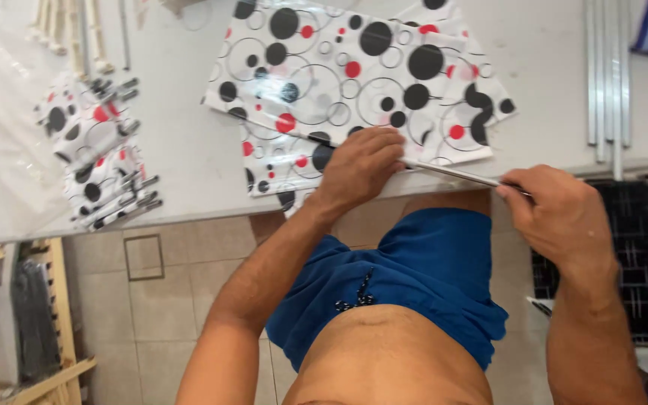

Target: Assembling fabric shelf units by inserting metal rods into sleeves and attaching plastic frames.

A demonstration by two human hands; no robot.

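Right hand [564, 217] pinches the thin metal rod [451, 174] at its right end, its long axis running leftward under the left hand [361, 166], whose fingers press flat on the spotted fabric [354, 75] at the counter [189, 165] edge.

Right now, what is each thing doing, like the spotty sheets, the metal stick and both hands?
White plastic sheets with black and red dots: stacked flat on the table, fanned.
Thin metal rod: lying across the sheets' front edge, pinched at one end.
Left hand: palm down, pressing the sheets.
Right hand: shut on the rod's end.
Rolled dotted bundles: finished, piled up.
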